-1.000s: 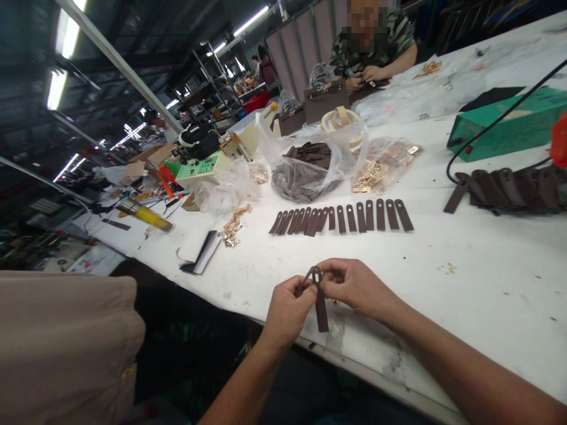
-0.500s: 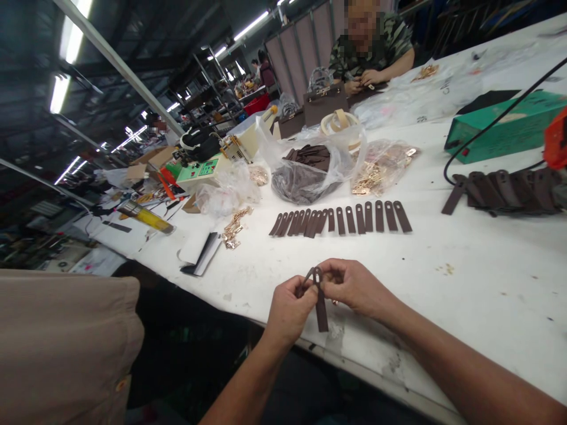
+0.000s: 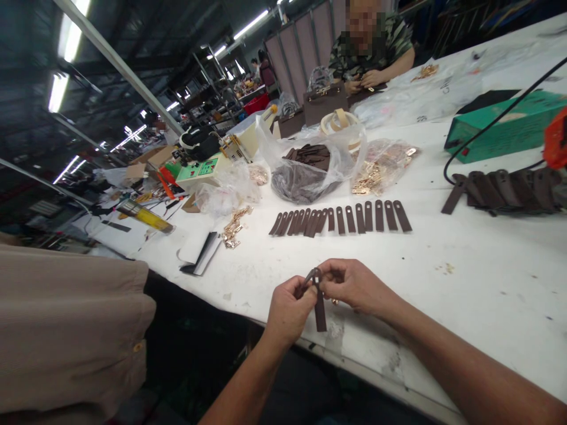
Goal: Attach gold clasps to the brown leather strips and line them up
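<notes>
Near the front edge of the white table, my left hand (image 3: pixel 290 307) pinches a dark brown leather strap (image 3: pixel 321 313) with a rounded, slotted top end. The strap hangs down below the fingers, and its upper part is folded over. My right hand (image 3: pixel 348 284) is closed on the strap's top end from the right; whether it also holds a small metal piece is hidden by the fingers. A small gold-coloured piece (image 3: pixel 335 301) shows just under my right hand. Beyond both hands lies a row of similar brown straps (image 3: pixel 349 219), their slotted ends pointing away.
Gold metal fittings (image 3: pixel 233 230) lie loose at left, beside a black-and-white folded piece (image 3: pixel 201 254). Behind the row are a plastic bag of brown pieces (image 3: pixel 305 177) and a bag of fittings (image 3: pixel 376 171). More straps (image 3: pixel 509 192) lie near a green box (image 3: pixel 505 127). A person (image 3: pixel 372 53) sits opposite.
Both hands keep almost the same pose on the strap, whose lower end has shifted very slightly left. The beige cloth at the left edge has moved a little to the right.
</notes>
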`<state>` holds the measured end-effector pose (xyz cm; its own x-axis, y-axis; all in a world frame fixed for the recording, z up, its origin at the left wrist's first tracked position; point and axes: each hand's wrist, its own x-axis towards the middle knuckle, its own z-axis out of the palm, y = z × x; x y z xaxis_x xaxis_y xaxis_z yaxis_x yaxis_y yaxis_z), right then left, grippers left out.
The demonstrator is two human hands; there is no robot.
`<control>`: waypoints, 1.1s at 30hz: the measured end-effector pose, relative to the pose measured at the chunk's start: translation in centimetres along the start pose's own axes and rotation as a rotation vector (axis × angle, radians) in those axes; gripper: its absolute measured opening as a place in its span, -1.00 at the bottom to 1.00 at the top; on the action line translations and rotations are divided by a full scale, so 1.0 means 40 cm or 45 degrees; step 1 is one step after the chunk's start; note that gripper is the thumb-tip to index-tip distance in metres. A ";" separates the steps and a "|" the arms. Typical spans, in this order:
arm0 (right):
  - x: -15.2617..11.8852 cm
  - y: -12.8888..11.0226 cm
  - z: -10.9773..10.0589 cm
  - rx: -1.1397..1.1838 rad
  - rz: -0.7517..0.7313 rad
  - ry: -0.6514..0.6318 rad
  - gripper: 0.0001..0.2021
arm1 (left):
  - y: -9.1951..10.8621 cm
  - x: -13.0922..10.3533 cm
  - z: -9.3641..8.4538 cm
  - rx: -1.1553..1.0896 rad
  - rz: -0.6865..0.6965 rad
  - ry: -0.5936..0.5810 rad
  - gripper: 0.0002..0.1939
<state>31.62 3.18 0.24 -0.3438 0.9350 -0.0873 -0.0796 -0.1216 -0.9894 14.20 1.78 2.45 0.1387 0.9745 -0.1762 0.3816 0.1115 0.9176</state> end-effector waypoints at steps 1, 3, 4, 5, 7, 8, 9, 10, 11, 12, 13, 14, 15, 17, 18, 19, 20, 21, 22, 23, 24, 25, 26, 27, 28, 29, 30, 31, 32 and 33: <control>0.000 -0.002 -0.001 -0.005 0.016 0.000 -0.85 | -0.001 0.000 -0.002 0.013 -0.002 -0.007 -0.79; -0.002 -0.008 -0.002 -0.025 0.060 0.017 -0.85 | -0.001 0.000 -0.005 0.036 -0.015 -0.023 -0.78; -0.002 -0.012 -0.003 -0.037 0.077 0.034 -0.84 | 0.000 0.000 -0.006 0.044 -0.023 -0.035 -0.78; -0.002 -0.015 -0.003 -0.047 0.085 0.056 -0.84 | 0.000 0.000 -0.008 0.049 -0.031 -0.046 -0.77; -0.003 -0.021 -0.003 -0.054 0.080 0.086 -0.84 | 0.002 0.001 -0.012 0.041 -0.039 -0.064 -0.77; -0.003 -0.023 -0.003 -0.051 0.078 0.094 -0.84 | 0.002 0.002 -0.013 0.025 -0.039 -0.075 -0.78; -0.003 -0.026 -0.002 -0.049 0.078 0.096 -0.83 | 0.002 0.003 -0.015 0.002 -0.041 -0.086 -0.80; -0.004 -0.028 -0.001 -0.049 0.081 0.095 -0.83 | 0.002 0.005 -0.017 -0.024 -0.041 -0.098 -0.81; -0.005 -0.029 0.000 -0.050 0.088 0.096 -0.82 | 0.002 0.006 -0.018 -0.054 -0.038 -0.108 -0.81; -0.006 -0.031 0.001 -0.054 0.095 0.095 -0.82 | 0.001 0.007 -0.018 -0.085 -0.032 -0.118 -0.81; -0.007 -0.031 0.003 -0.065 0.099 0.095 -0.81 | 0.001 0.008 -0.019 -0.115 -0.024 -0.120 -0.80; -0.007 -0.030 0.004 -0.078 0.099 0.093 -0.80 | 0.000 0.008 -0.018 -0.139 -0.019 -0.117 -0.79; -0.007 -0.028 0.005 -0.089 0.094 0.089 -0.79 | -0.002 0.008 -0.018 -0.158 -0.018 -0.109 -0.78; -0.005 -0.020 0.007 -0.102 0.073 0.077 -0.77 | -0.007 0.009 -0.020 -0.170 -0.024 -0.081 -0.77; -0.004 -0.015 0.008 -0.103 0.064 0.072 -0.75 | -0.012 0.011 -0.024 -0.160 -0.023 -0.070 -0.76; -0.003 -0.010 0.010 -0.101 0.058 0.073 -0.74 | -0.018 0.017 -0.032 -0.143 -0.015 -0.063 -0.75; -0.001 -0.006 0.011 -0.106 0.054 0.083 -0.72 | -0.026 0.026 -0.043 -0.119 -0.004 -0.056 -0.74; -0.001 -0.003 0.012 -0.122 0.053 0.106 -0.71 | -0.035 0.038 -0.060 -0.079 0.013 -0.048 -0.73; 0.000 -0.001 0.013 -0.154 0.049 0.137 -0.70 | -0.044 0.056 -0.082 -0.018 0.025 -0.030 -0.72; -0.001 -0.001 0.014 -0.200 0.039 0.172 -0.70 | -0.054 0.077 -0.109 0.062 0.023 0.007 -0.70; -0.001 -0.002 0.015 -0.256 0.021 0.203 -0.72 | -0.063 0.102 -0.139 0.189 0.025 0.071 -0.69; -0.001 -0.003 0.016 -0.317 -0.001 0.219 -0.74 | -0.071 0.130 -0.172 0.332 0.006 0.140 -0.69; -0.001 -0.005 0.017 -0.377 -0.024 0.223 -0.75 | -0.078 0.160 -0.205 0.389 -0.005 0.179 -0.69; -0.001 -0.007 0.019 -0.429 -0.049 0.218 -0.77 | -0.084 0.190 -0.237 0.424 -0.011 0.203 -0.69; -0.001 -0.008 0.020 -0.471 -0.078 0.211 -0.78 | -0.089 0.219 -0.266 0.463 -0.022 0.222 -0.70; 0.000 -0.008 0.021 -0.504 -0.105 0.207 -0.79 | -0.093 0.247 -0.291 0.499 -0.033 0.232 -0.70; 0.002 -0.007 0.022 -0.530 -0.126 0.209 -0.80 | -0.097 0.272 -0.313 0.532 -0.040 0.236 -0.70; 0.003 -0.005 0.023 -0.551 -0.143 0.217 -0.80 | -0.101 0.296 -0.329 0.563 -0.044 0.240 -0.70; 0.004 -0.003 0.023 -0.568 -0.155 0.225 -0.81 | -0.104 0.316 -0.342 0.589 -0.047 0.240 -0.71; 0.006 -0.001 0.022 -0.582 -0.161 0.234 -0.81 | -0.108 0.333 -0.351 0.610 -0.052 0.240 -0.72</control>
<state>30.73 3.10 0.36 -0.1842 0.9812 0.0581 0.3216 0.1160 -0.9397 1.57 17.00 1.13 -0.0355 0.9943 -0.1003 0.7653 0.0916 0.6371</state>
